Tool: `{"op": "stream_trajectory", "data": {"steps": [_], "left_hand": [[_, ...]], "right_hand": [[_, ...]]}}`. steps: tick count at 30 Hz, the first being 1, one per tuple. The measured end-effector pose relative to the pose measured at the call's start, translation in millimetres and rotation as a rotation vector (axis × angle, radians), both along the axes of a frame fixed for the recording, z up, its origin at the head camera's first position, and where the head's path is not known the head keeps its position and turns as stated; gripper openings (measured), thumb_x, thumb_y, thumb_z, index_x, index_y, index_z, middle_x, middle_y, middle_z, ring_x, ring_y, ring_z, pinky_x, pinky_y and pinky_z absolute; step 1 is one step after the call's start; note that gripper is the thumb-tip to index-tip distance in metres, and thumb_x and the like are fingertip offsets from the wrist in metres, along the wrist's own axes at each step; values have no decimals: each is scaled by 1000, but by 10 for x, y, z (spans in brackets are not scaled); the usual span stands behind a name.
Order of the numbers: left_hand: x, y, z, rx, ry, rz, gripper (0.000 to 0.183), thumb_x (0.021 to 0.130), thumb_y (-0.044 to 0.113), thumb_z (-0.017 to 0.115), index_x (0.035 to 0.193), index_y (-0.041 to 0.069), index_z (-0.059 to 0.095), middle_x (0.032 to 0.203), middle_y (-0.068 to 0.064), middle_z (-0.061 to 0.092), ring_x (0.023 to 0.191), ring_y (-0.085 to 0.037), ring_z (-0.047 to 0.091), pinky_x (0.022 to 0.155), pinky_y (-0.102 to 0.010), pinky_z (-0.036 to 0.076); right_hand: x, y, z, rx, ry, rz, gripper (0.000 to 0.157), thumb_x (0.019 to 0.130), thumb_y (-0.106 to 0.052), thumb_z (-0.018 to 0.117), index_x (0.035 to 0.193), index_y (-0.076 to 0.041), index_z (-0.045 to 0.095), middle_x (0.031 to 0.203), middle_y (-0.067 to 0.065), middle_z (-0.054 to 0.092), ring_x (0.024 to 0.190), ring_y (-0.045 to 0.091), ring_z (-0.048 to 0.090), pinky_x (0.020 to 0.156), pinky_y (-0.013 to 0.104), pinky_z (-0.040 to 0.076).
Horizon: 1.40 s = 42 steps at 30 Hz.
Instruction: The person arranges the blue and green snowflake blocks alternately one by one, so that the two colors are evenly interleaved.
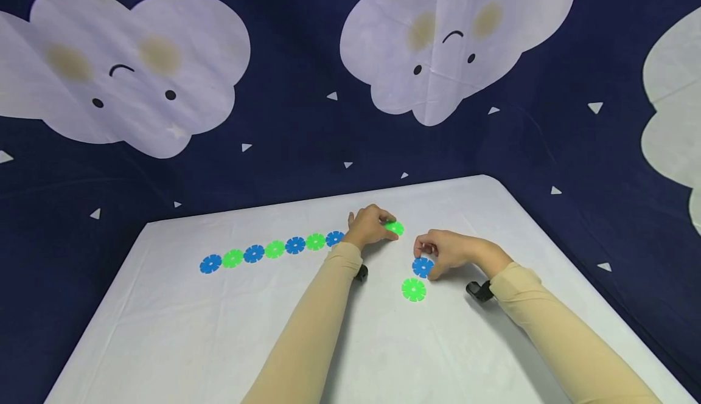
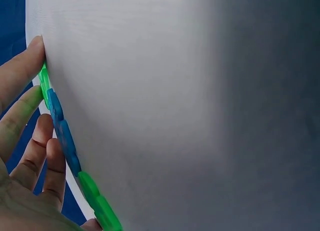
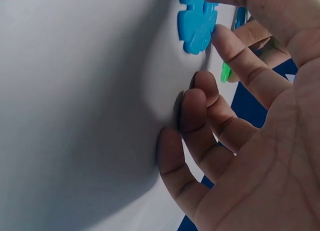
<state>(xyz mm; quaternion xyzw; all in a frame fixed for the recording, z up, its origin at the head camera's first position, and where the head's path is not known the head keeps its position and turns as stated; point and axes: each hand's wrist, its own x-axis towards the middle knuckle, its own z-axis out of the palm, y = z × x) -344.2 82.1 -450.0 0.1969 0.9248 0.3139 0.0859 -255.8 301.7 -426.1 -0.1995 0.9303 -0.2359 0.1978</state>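
A row of flat, notched plastic discs, blue and green by turns, runs across the white table. My left hand [image 1: 369,224] covers part of its right side and pinches the green disc [image 1: 395,228] at that end between thumb and forefinger. In the left wrist view, a blue disc [image 2: 63,133] lies beside that green one under the other fingers. My right hand [image 1: 451,249] pinches a blue disc [image 1: 422,267], thumb and forefinger on its edges; the right wrist view shows this blue disc [image 3: 196,23] close over the table, its upper part behind the thumb.
A loose green disc [image 1: 413,289] lies on the white table [image 1: 164,331] just in front of the right hand's blue disc. The row's left end is a blue disc [image 1: 210,264]. Behind the table hangs a dark blue cloth [image 1: 296,118] with white clouds.
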Motion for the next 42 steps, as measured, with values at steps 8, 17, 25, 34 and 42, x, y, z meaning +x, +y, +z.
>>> {"op": "stream_trajectory", "data": {"steps": [8, 17, 25, 34, 42], "left_hand": [[-2, 0, -4, 1, -4, 9, 45, 81, 30, 96, 124, 24, 82, 125, -2, 74, 126, -25, 65, 132, -71, 11], [4, -3, -4, 1, -2, 7, 45, 81, 31, 96, 123, 24, 83, 125, -2, 74, 126, -26, 65, 132, -71, 11], [-8, 4, -3, -19, 6, 6, 44, 81, 33, 96, 123, 27, 83, 125, 1, 74, 127, -23, 65, 132, -71, 12], [-18, -4, -13, -20, 4, 5, 43, 82, 34, 95, 123, 27, 83, 125, 2, 74, 127, -22, 65, 132, -71, 12], [5, -10, 1, -8, 8, 1, 44, 82, 33, 95, 124, 26, 82, 125, 0, 74, 125, -23, 65, 132, -70, 12]], "right_hand": [[51, 5, -23, -86, -37, -14, 48, 72, -5, 91, 106, -13, 58, 92, 2, 60, 83, 15, 54, 75, 27, 47], [82, 15, -29, -97, -58, -30, 52, 75, -3, 90, 118, -14, 64, 92, 3, 61, 77, 15, 53, 69, 27, 46], [79, 31, -3, -52, 1, -11, 45, 75, -6, 90, 116, -12, 72, 95, -1, 67, 82, 12, 57, 73, 24, 49], [60, 21, 56, 24, 117, -38, 47, 76, -16, 92, 120, -8, 77, 106, 0, 77, 90, 11, 65, 85, 32, 58], [-77, 141, 65, -6, 174, -68, 47, 80, -22, 90, 123, -5, 78, 114, 6, 76, 97, 16, 69, 89, 37, 60]]}}
